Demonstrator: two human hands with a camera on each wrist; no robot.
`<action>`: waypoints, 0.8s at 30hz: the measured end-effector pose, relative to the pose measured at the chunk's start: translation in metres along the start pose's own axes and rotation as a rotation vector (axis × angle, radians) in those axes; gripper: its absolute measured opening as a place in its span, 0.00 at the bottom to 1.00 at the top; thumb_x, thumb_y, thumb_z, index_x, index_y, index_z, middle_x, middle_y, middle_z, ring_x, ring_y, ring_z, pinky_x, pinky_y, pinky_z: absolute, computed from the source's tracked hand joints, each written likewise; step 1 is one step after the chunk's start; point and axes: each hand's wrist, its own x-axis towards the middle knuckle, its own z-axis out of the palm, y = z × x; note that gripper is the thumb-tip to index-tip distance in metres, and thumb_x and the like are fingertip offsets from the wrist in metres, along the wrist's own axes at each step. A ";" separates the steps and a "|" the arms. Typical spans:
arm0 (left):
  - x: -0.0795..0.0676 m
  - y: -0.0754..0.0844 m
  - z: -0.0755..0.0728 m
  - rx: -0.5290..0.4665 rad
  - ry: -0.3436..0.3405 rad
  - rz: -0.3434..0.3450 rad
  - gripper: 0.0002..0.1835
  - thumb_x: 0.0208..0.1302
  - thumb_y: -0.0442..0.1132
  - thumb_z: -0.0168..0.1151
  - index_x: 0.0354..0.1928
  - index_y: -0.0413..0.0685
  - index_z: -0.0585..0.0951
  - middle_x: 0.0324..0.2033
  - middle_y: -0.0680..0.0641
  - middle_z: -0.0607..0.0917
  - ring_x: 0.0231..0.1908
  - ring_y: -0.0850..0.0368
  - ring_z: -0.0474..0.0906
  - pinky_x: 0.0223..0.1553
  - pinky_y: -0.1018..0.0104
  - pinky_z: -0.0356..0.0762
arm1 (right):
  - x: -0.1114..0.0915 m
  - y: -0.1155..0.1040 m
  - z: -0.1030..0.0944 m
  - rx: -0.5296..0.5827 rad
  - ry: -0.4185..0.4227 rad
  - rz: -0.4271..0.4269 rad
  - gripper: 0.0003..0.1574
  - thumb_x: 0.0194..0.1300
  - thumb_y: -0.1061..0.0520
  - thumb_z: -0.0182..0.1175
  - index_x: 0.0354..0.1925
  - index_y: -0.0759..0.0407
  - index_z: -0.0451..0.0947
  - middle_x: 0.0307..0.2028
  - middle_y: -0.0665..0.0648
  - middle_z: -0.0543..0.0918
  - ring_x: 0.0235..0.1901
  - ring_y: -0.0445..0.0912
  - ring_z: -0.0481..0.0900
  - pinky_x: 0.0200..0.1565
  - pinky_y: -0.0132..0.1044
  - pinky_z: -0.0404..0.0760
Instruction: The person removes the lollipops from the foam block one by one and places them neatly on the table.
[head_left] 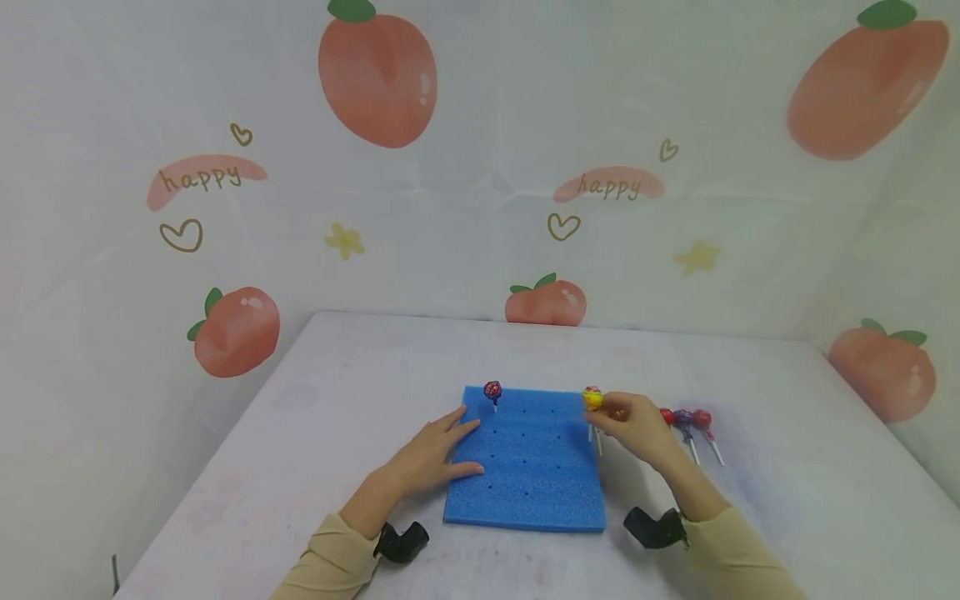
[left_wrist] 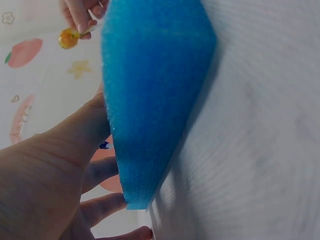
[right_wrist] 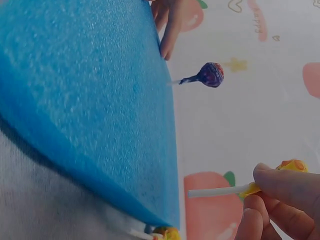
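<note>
A blue foam board [head_left: 517, 508] with small holes lies flat on the table. My left hand [head_left: 431, 454] rests at its left edge, fingers spread over the top. In my right hand [head_left: 633, 425], thumb and fingers pinch a yellow-wrapped lollipop [head_left: 592, 399] just under its head, above the board's right back corner. Its bare white stick [right_wrist: 215, 192] shows in the right wrist view. A dark purple and red lollipop [head_left: 492, 391] stands upright in the board's back left hole. Another yellow lollipop [right_wrist: 167, 233] lies beside the board, mostly hidden under my right hand in the head view.
To the right of my right hand, several lollipops lie on the white table, among them a purple one [head_left: 683, 417] and a red one [head_left: 702, 418]. A white cloth backdrop [head_left: 465, 217] with printed peaches rises behind the table.
</note>
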 end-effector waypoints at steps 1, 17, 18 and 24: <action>0.000 0.000 0.000 0.000 0.000 0.000 0.37 0.59 0.56 0.60 0.67 0.47 0.65 0.70 0.38 0.59 0.69 0.39 0.57 0.66 0.41 0.59 | 0.000 0.001 -0.001 0.002 -0.001 0.003 0.18 0.60 0.52 0.62 0.42 0.66 0.79 0.37 0.63 0.83 0.31 0.45 0.76 0.29 0.29 0.78; 0.000 0.001 0.000 -0.003 0.000 -0.008 0.38 0.59 0.57 0.60 0.67 0.47 0.64 0.70 0.38 0.59 0.69 0.39 0.56 0.66 0.40 0.59 | -0.006 0.018 -0.021 -0.055 0.017 0.042 0.21 0.62 0.50 0.61 0.45 0.67 0.79 0.38 0.63 0.83 0.31 0.45 0.76 0.30 0.29 0.77; 0.000 0.001 0.000 -0.004 0.000 -0.010 0.38 0.59 0.57 0.60 0.67 0.47 0.64 0.70 0.38 0.59 0.69 0.39 0.56 0.66 0.40 0.59 | -0.007 0.019 -0.023 -0.062 0.018 0.051 0.22 0.62 0.50 0.61 0.46 0.67 0.79 0.39 0.64 0.83 0.32 0.45 0.76 0.31 0.29 0.77; 0.000 0.001 -0.001 -0.006 -0.001 -0.011 0.38 0.59 0.57 0.60 0.67 0.47 0.65 0.70 0.38 0.59 0.69 0.39 0.57 0.66 0.41 0.58 | -0.011 0.024 -0.031 -0.099 0.033 0.056 0.22 0.62 0.51 0.61 0.46 0.68 0.79 0.42 0.67 0.82 0.35 0.49 0.76 0.32 0.31 0.79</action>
